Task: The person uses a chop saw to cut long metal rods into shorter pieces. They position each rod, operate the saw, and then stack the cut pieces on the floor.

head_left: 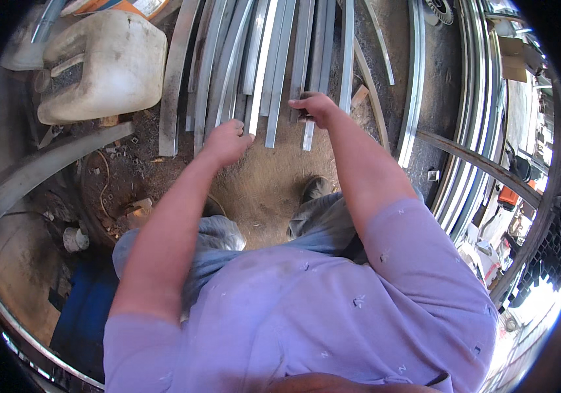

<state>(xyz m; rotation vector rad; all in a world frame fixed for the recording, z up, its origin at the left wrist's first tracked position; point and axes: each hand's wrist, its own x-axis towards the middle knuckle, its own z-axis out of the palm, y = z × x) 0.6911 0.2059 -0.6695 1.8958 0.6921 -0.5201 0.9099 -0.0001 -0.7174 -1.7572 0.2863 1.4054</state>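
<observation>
Several long grey metal bars (274, 59) lie side by side on the ground, their near ends toward me. My left hand (228, 142) is closed at the near end of a bright, shiny bar (262, 65), its fingers curled and the thumb side against the metal. To the right, my right hand (318, 109) hovers over the ends of other bars. Its thumb stretches out to the left, apart from the loosely bent, shadowed fingers, and I see nothing gripped there. Just below it a short lit bar end (308, 135) shows.
A dirty white plastic jerrycan (120, 62) stands at the far left. A curved grey beam (51, 170) lies below it. More long bars (467, 131) run along the right, with a dark rail (480, 167) across them. A wood scrap (359, 96) lies near my right hand.
</observation>
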